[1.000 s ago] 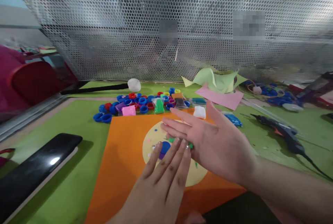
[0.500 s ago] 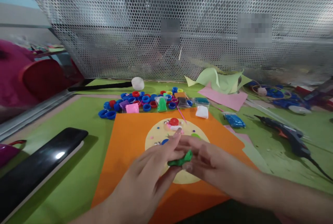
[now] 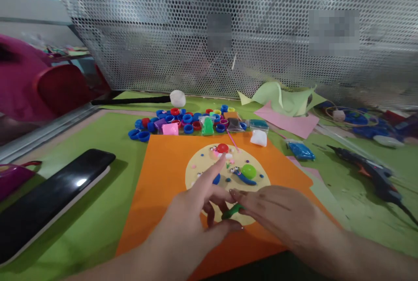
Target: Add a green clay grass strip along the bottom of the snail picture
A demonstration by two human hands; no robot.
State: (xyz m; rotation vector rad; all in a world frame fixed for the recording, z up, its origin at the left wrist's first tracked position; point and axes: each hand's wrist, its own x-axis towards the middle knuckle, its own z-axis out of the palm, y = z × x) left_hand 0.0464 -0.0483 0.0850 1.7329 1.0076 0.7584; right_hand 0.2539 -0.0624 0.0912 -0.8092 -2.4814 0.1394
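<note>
A piece of green clay (image 3: pixel 232 211) is between my two hands, low over the pale yellow circle (image 3: pixel 193 163) on the orange sheet (image 3: pixel 156 159). My left hand (image 3: pixel 192 211) has its index finger stretched forward and its thumb apart, with the other fingers curled beside the clay. The flattened fingers of my right hand (image 3: pixel 281 211) lie over the clay's right end, hiding it. Beyond my hands, the circle bears a blue clay shape with a green disc (image 3: pixel 248 172), a red disc (image 3: pixel 223 148) and small dots.
Bottle caps (image 3: pixel 187 118) and clay packets (image 3: pixel 170 129) lie behind the sheet. A black case (image 3: pixel 62 189) is on the left; a glue gun (image 3: pixel 369 170) and a blue packet (image 3: pixel 300 150) are on the right. A perforated metal screen (image 3: pixel 156 37) stands behind.
My hands have moved apart somewhat, and my right hand has turned palm down. The green clay looks longer and smoother, and more of the circle shows. The view has shifted slightly.
</note>
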